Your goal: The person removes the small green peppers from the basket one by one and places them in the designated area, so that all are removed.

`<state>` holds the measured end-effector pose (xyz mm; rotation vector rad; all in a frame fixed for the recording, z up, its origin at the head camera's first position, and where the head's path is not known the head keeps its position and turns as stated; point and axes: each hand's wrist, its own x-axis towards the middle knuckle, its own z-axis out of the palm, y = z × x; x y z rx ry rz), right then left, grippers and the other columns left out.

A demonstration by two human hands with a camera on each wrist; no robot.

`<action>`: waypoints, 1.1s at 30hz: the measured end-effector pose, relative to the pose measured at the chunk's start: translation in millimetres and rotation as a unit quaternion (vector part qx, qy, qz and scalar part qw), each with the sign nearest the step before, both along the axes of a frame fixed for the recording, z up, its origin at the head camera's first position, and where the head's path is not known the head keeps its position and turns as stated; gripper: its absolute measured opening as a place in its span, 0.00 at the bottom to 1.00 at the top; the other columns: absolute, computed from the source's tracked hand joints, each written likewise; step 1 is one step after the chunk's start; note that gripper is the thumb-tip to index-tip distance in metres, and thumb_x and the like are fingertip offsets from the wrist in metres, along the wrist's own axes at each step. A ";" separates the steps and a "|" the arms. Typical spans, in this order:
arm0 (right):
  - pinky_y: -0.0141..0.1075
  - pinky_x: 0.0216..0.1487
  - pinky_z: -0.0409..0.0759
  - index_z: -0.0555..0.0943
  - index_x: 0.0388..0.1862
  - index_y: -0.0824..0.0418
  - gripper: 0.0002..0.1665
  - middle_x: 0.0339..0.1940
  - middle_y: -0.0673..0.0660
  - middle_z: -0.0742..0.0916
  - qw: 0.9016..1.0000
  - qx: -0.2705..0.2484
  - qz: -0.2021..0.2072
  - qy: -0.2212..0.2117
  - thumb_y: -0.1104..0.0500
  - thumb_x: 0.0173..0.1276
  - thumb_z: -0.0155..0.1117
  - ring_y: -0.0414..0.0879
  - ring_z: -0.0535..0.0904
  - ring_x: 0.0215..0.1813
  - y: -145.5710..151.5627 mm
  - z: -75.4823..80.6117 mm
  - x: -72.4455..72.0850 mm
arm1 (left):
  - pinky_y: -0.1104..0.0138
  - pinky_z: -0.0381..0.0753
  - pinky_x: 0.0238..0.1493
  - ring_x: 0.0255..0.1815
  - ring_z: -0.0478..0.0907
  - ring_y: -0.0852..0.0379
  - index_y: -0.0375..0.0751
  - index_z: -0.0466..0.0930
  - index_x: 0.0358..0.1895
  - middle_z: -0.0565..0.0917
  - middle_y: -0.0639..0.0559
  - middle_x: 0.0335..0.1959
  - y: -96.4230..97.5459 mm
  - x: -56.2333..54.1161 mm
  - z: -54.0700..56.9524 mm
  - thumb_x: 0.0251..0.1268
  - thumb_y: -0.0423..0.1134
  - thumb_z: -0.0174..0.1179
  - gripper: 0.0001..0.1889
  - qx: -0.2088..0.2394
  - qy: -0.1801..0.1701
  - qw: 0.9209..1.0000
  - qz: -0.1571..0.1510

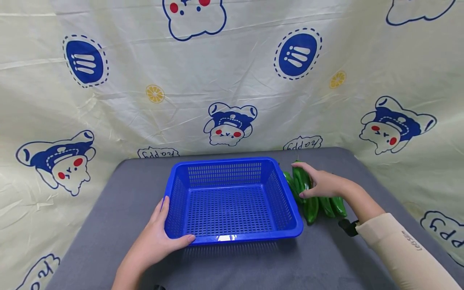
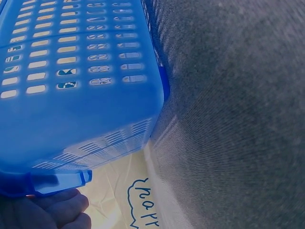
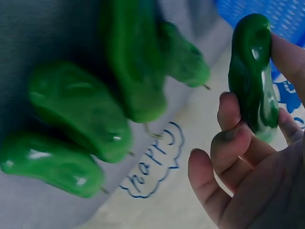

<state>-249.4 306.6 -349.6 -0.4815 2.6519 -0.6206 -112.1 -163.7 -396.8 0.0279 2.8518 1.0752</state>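
Observation:
A blue plastic basket with slotted walls sits on the grey table, nothing inside it. My left hand holds its near left corner, thumb on the front rim and fingers at the left rim. The left wrist view shows curled fingers under the basket's rim. To the right of the basket, my right hand grips a glossy green pepper between thumb and fingers. Several other green peppers lie side by side below that hand, partly hidden by it in the head view.
The grey tabletop extends on both sides of the basket. A pale printed curtain hangs behind the table and along its sides. A dark strap piece shows at the right wrist, by the sleeve.

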 end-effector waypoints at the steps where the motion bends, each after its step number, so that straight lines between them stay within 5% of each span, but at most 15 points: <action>1: 0.40 0.35 0.72 0.44 0.81 0.45 0.58 0.32 0.57 0.80 1.000 0.003 -0.001 -0.001 0.48 0.63 0.72 0.48 0.75 0.34 1.1 -3.1 -0.4 | 0.34 0.60 0.70 0.80 0.48 0.32 0.46 0.32 0.81 0.39 0.41 0.83 -0.2 0.0 -0.3 0.46 0.69 0.71 0.69 0.001 -0.002 1.000 0.000; 15: 0.37 0.29 0.67 0.50 0.80 0.60 0.53 0.24 0.52 0.76 0.999 0.038 -0.012 0.005 0.45 0.66 0.67 0.44 0.69 0.26 1.7 -26.2 -3.9 | 0.34 0.61 0.69 0.79 0.49 0.31 0.47 0.32 0.81 0.39 0.41 0.83 -1.8 -2.7 -0.4 0.46 0.70 0.70 0.69 -0.008 -0.008 1.000 0.004; 18: 0.41 0.31 0.73 0.51 0.80 0.59 0.54 0.32 0.57 0.82 0.998 0.051 -0.023 0.018 0.39 0.66 0.66 0.47 0.76 0.32 2.4 -29.0 -2.5 | 0.34 0.61 0.69 0.79 0.49 0.31 0.47 0.32 0.81 0.39 0.40 0.83 -1.0 -3.1 -1.0 0.46 0.70 0.70 0.69 -0.011 -0.008 1.000 0.001; 26: 0.37 0.25 0.65 0.67 0.72 0.61 0.40 0.29 0.54 0.78 0.988 0.037 -0.051 0.142 0.39 0.71 0.60 0.45 0.70 0.28 -19.3 -16.5 15.3 | 0.32 0.67 0.63 0.76 0.54 0.27 0.44 0.34 0.81 0.40 0.36 0.82 0.3 -5.3 7.9 0.45 0.78 0.63 0.69 -0.083 -0.022 0.996 -0.012; 33: 0.52 0.42 0.80 0.75 0.67 0.56 0.31 0.52 0.60 0.85 0.961 0.044 -0.092 0.257 0.40 0.75 0.55 0.56 0.81 0.51 -69.4 6.7 56.1 | 0.28 0.62 0.63 0.77 0.49 0.24 0.41 0.39 0.81 0.45 0.30 0.80 4.0 -3.6 21.5 0.47 0.82 0.55 0.67 -0.156 -0.037 0.987 -0.009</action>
